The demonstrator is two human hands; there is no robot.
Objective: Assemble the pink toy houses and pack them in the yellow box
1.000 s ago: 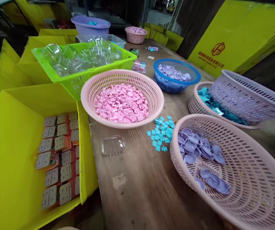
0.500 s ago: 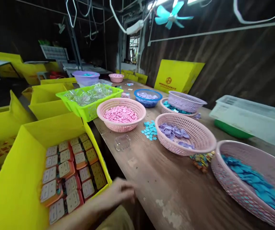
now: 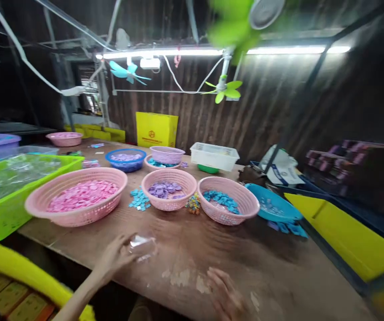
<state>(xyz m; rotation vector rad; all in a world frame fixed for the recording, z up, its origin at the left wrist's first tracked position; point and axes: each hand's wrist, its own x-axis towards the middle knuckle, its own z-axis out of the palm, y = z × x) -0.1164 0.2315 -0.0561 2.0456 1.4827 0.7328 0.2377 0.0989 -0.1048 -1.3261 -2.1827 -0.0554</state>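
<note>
My left hand (image 3: 116, 256) reaches across the near edge of the wooden table (image 3: 232, 249) and its fingers close on a clear plastic shell (image 3: 142, 246). My right hand (image 3: 223, 292) lies low on the table at the bottom of the view, blurred, fingers apparently spread, with nothing in it. Beyond them stand a pink basket of pink parts (image 3: 78, 198), a pink basket of purple parts (image 3: 169, 188) and a pink basket of blue parts (image 3: 228, 204). Loose blue pieces (image 3: 139, 199) lie between the first two baskets.
A green crate of clear shells (image 3: 9, 187) and a yellow box of packed cards (image 3: 14, 294) sit at the left. Further back are a blue basket (image 3: 125, 159), a white bin (image 3: 214, 156) and a blue dish (image 3: 274, 207). Yellow boxes (image 3: 342, 236) stand at the right.
The view swung up and to the right. My left hand moved from the table's edge onto the clear shell and took hold of it. My right hand came into view.
</note>
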